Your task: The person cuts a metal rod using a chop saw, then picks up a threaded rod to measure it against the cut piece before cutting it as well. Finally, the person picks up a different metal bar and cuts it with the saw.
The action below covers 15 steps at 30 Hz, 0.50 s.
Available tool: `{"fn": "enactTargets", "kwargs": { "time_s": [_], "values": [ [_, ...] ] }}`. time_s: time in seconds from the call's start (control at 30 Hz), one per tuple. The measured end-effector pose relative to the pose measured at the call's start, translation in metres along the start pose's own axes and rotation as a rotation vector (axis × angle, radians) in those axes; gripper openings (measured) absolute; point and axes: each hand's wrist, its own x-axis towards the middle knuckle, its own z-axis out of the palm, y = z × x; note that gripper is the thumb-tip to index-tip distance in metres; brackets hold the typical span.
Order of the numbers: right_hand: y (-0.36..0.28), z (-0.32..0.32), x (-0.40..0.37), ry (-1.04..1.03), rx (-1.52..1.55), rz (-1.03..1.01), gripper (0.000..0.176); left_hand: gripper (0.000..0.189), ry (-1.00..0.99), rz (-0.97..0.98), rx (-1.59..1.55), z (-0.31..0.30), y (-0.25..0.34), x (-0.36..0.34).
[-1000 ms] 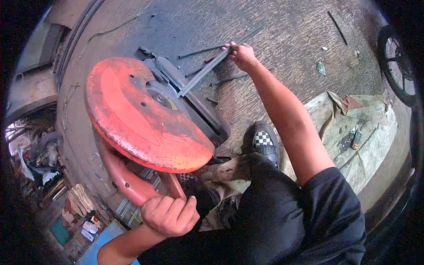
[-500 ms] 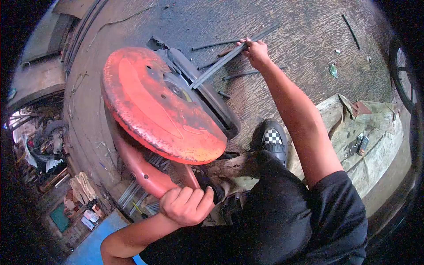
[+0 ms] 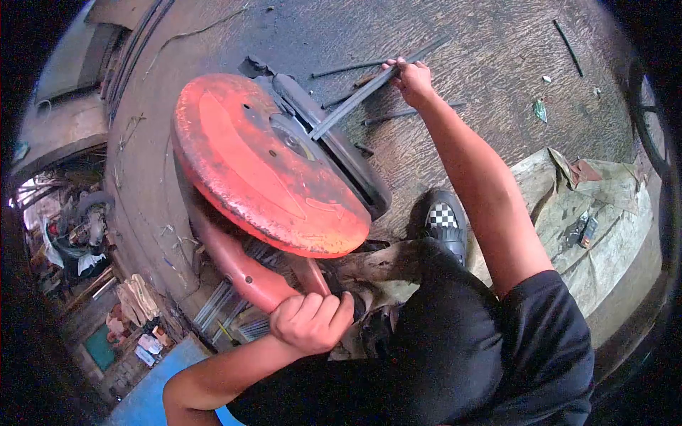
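A chop saw with a worn red blade guard [image 3: 249, 163] stands in front of me. My left hand [image 3: 312, 323] is wrapped around its red handle [image 3: 259, 284], below the guard. With the arm stretched out, my right hand [image 3: 412, 79] grips a grey metal bar [image 3: 355, 99], possibly more than one lying side by side. The near end of the bar reaches the dark saw base [image 3: 337, 160] beside the guard. Whether the blade touches the bar is hidden by the guard.
Several dark rods [image 3: 415, 113] lie on the floor around the bar. A dirty cloth sheet [image 3: 590, 234] with a small dark object on it spreads at right. My checkered shoe [image 3: 444, 220] is planted beside the saw. Metal pieces [image 3: 220, 312] and clutter lie at lower left.
The saw's guard, its handle and my left hand appear slightly farther right. The whole view has shifted a little as well. Both hands keep their holds.
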Motion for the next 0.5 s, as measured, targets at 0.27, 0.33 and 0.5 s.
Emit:
{"fn": "enactTargets", "kwargs": {
  "time_s": [0.27, 0.33, 0.5],
  "values": [
    [0.004, -0.004, 0.005, 0.015, 0.021, 0.01, 0.017, 0.013, -0.07, 0.025, 0.089, 0.028, 0.011, -0.005],
    [0.007, -0.007, 0.012, 0.02, 0.117, 0.044, 0.018, 0.012, -0.051, 0.018, 0.104, 0.031, 0.012, -0.005],
    [0.004, -0.002, 0.007, 0.056, 0.042, 0.006, 0.021, 0.011, -0.048, 0.01, 0.09, 0.031, 0.012, -0.003]
  ]
}}
